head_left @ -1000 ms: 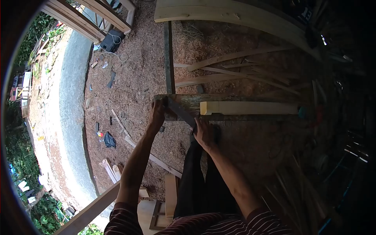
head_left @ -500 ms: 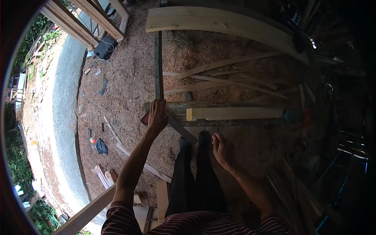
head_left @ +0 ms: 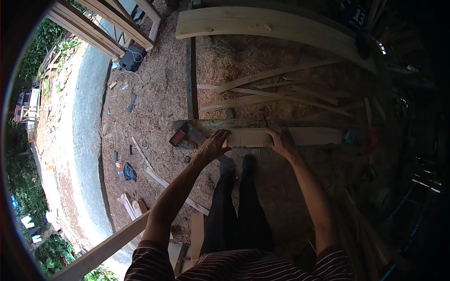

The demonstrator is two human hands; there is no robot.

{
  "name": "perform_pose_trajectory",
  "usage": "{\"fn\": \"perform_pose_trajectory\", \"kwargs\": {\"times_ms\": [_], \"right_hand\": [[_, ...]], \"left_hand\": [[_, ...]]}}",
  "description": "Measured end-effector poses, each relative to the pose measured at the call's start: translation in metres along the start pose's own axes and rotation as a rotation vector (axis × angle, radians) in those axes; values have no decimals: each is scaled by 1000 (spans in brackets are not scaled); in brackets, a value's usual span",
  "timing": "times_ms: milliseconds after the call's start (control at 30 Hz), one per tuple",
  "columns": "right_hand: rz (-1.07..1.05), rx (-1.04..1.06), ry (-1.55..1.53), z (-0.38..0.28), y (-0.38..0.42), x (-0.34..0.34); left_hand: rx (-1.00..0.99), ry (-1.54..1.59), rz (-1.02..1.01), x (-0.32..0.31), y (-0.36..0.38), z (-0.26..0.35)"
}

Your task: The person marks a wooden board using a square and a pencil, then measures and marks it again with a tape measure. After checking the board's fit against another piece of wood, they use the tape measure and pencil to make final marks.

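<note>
Both our hands on the pale wood block

Head view: our left hand (head_left: 214,144) and right hand (head_left: 282,140) curl around the wood block (head_left: 281,136), a long, smooth, light piece lying on the old beam (head_left: 220,124) above the sawdust floor (head_left: 159,93). We judge we are gripping it; lifting needs a firm, even hold. A saw (head_left: 187,136) lies left.

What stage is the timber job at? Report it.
Done: the dark flat tool with a red end lies on the weathered grey beam, out of hand. In hand: left hand and right hand hold the pale squared timber. Left: likely repositioning it.
</note>
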State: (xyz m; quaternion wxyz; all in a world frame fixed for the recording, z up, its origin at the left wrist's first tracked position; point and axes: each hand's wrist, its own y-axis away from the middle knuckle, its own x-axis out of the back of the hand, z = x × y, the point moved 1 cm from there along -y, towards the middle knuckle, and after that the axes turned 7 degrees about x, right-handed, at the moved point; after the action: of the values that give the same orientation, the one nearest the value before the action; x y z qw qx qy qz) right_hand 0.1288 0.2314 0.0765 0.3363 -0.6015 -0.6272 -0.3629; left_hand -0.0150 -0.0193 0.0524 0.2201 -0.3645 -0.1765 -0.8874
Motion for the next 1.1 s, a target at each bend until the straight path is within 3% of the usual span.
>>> {"fn": "perform_pose_trajectory", "kwargs": {"times_ms": [133,200,333,633,700,833,933,1000,1033,1100], "right_hand": [[36,98,-17,-1,16,-9],[-61,30,-78,0,20,-15],[-72,-18,-57,4,25,-16],[-170,-105,-9,22,14,-17],[-373,-147,84,22,12,-17],[-384,-128,95,25,16,-23],[-340,-92,73,26,16,-25],[-377,-116,81,27,14,-25],[-375,-118,80,26,13,-24],[-422,-155,93,25,13,-22]], "left_hand": [[-95,-102,62,-14,18,5],[-201,-184,136,-25,25,2],[-182,-212,159,-35,29,2],[-82,-227,-14,-20,15,11],[-19,-263,-66,-20,10,11],[-67,-338,-5,-30,6,-3],[-104,-339,-84,-23,-5,-6],[349,125,-382,-9,-20,3],[347,123,-383,-5,-27,4],[378,56,-569,0,-35,5]]}}
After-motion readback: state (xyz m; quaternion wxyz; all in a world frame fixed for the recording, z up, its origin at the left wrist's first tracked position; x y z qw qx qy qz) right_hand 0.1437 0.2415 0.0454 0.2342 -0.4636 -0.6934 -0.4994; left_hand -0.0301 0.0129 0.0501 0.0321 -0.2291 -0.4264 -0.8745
